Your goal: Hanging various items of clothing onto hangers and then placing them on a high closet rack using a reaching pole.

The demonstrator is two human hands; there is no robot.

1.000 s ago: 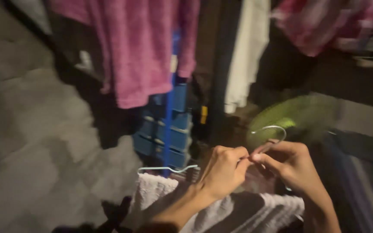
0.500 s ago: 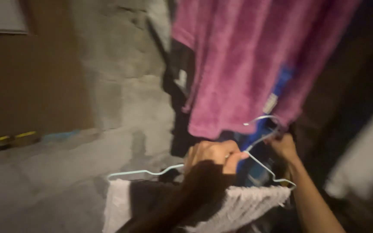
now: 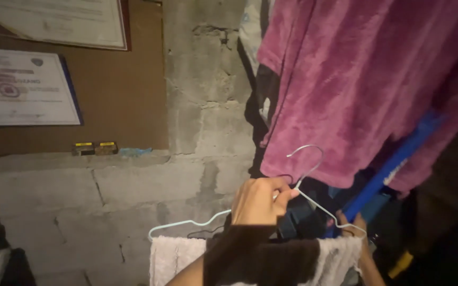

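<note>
The left hand [image 3: 258,201] is closed around the neck of a pale wire hanger [image 3: 303,177] carrying a white-and-brown fuzzy cloth [image 3: 261,259]; the right hand [image 3: 353,225] pinches the hanger's lower right corner.

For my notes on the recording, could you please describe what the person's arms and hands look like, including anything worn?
Both are bare: the left hand and its forearm show no sleeve, glove, ring or watch. The right hand is mostly hidden in dim light; its visible forearm also looks unsleeved.
</note>
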